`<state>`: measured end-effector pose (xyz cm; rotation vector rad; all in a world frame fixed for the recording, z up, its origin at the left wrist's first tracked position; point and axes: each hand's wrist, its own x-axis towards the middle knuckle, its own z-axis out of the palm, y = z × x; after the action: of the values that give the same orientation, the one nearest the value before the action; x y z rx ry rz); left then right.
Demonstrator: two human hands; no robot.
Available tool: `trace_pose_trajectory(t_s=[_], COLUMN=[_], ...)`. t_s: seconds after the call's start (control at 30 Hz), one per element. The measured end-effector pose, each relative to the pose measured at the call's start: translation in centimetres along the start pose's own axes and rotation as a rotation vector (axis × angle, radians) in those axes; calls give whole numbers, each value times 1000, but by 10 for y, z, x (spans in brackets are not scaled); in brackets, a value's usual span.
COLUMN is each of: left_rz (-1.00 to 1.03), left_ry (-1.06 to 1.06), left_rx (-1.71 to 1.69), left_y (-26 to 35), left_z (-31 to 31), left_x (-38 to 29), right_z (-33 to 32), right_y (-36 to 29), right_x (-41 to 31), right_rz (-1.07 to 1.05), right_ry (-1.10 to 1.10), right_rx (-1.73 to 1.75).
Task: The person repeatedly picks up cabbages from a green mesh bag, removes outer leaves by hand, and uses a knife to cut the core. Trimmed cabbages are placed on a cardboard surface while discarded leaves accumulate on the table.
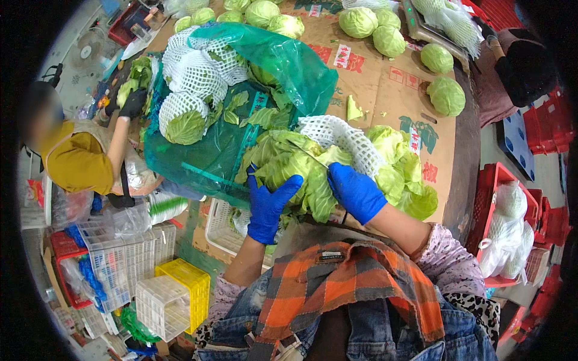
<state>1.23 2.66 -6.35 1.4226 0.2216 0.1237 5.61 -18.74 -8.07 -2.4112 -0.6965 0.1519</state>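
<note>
My left hand (270, 208), in a blue glove, grips the near left side of a leafy green cabbage (289, 164), thumb and index finger spread against its leaves. My right hand (356, 192), also gloved in blue, is closed around a knife, whose handle is hidden in the fist. The thin knife blade (311, 155) lies across the top of the cabbage, pointing away to the left. Behind the cabbage is a white foam net (341, 135). Loose outer leaves (402, 171) are heaped to the right of my right hand.
Netted cabbages (192, 81) lie on a green mesh bag (198, 158) at left. Bare cabbages (356, 22) sit along the far side of the cardboard (379, 90), near a scale (433, 34). A co-worker (76, 153) handles greens at left; another person (501, 72) is at right. Crates (171, 293) stand below left.
</note>
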Motion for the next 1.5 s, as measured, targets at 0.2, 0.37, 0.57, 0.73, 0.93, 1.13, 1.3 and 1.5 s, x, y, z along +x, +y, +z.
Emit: trace_pose_trajectory(t_s=[0.2, 0.37, 0.57, 0.73, 0.93, 1.13, 1.3, 1.5], left_rz=[0, 85, 357, -29, -57, 214, -85, -225], left_ry=[53, 93, 65, 111, 217, 294, 34, -60], left_rx=[-4, 204, 528, -504, -1080, -468, -852, -739], left_y=[-11, -25, -43, -51, -23, 10, 11, -12], left_z=[5, 16, 16, -43, -99, -104, -69, -17], left_x=[-4, -10, -16, 1, -18, 7, 73, 94], right_z=[-4, 1, 7, 3, -65, -108, -60, -3], right_y=[10, 29, 60, 95, -8, 84, 143, 123], right_x=[7, 9, 25, 42, -17, -138, -90, -2], right_rz=[-17, 58, -370, -694, 148, 822, 499, 272], right_ry=[-173, -375, -765, -555, -269, 618, 462, 146], right_rx=[5, -111, -646, -542, -131, 641, 547, 397])
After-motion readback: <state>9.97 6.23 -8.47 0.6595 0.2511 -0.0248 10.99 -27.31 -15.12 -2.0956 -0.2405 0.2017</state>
